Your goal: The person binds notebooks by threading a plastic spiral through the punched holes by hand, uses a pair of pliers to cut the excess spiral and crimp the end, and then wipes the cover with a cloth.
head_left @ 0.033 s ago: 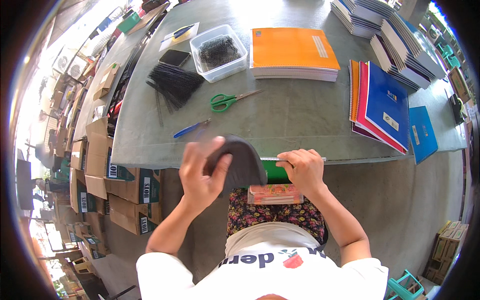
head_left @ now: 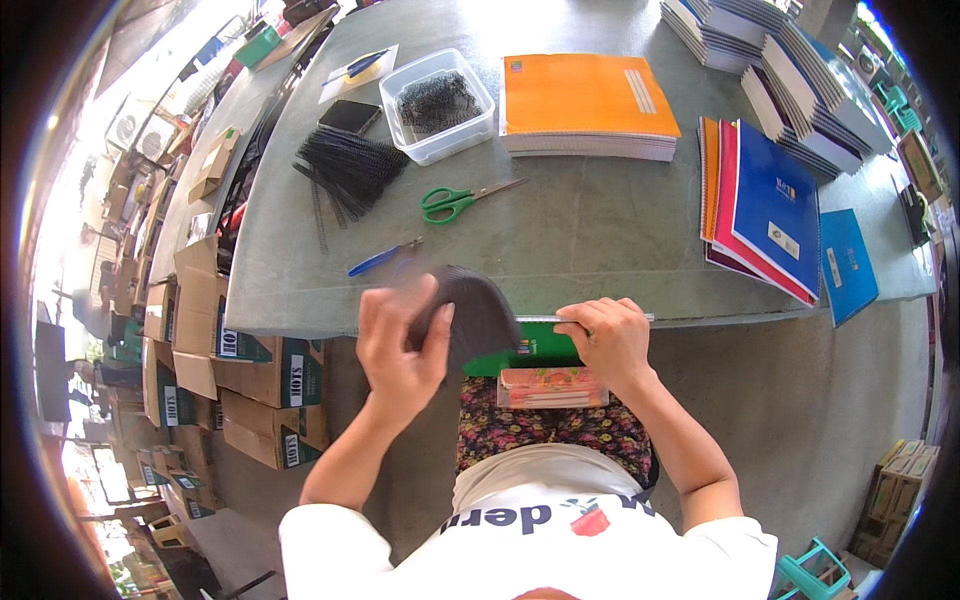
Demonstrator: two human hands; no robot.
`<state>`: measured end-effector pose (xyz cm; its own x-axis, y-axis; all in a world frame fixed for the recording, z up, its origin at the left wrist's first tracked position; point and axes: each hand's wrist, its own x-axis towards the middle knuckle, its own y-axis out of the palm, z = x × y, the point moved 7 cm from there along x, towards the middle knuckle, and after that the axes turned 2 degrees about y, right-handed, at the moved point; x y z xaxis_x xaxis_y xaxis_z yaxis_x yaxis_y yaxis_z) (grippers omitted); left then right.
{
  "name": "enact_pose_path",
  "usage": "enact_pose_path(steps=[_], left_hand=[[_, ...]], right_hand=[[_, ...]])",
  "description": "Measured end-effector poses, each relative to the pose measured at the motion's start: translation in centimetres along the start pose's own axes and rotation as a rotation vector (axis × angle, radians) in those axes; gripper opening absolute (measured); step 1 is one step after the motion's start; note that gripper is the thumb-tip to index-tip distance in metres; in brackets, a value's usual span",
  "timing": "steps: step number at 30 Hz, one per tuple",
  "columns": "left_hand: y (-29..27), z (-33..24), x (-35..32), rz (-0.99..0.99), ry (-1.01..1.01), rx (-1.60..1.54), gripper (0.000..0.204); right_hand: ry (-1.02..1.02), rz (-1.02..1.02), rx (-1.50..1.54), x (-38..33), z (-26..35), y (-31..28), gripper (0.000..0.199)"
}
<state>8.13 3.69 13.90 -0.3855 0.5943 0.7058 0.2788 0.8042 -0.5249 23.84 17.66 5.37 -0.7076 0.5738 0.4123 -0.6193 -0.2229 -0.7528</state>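
Observation:
Over my lap at the table's near edge lies a green-covered notebook (head_left: 550,346), with a pale spiral edge along its far side. My right hand (head_left: 615,340) is closed on the right end of that edge. My left hand (head_left: 400,340), slightly blurred, is closed on a dark, bent, finely lined piece (head_left: 478,310) that curves over the notebook's left part. Whether it is the notebook's own sheets or something separate, I cannot tell. Under the notebook, a clear pink-patterned case (head_left: 553,388) rests on my lap. Blue-handled pliers (head_left: 385,257) lie just beyond my left hand.
On the table (head_left: 590,225) are green scissors (head_left: 450,204), black spiral coils (head_left: 350,165), a clear tub of coils (head_left: 440,115) and a stack of orange notebooks (head_left: 590,105). Blue and red notebooks (head_left: 775,215) overlap at right. Cardboard boxes (head_left: 270,365) stand at lower left.
The dark bent piece has shifted a little left with my left hand, and more of the green cover shows. My right hand holds nearly the same place.

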Motion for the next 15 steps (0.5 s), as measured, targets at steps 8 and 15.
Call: enact_pose_path(steps=[8, 15], left_hand=[[4.1, -0.9, -1.9, 0.293, 0.021, -0.061, 0.032], [3.8, -1.3, -0.6, 0.157, 0.07, -0.007, 0.026]], right_hand=[[0.001, -0.009, 0.003, -0.5, -0.1, -0.3, 0.01], [0.043, 0.054, 0.018, -0.3, -1.0, -2.4, 0.013]])
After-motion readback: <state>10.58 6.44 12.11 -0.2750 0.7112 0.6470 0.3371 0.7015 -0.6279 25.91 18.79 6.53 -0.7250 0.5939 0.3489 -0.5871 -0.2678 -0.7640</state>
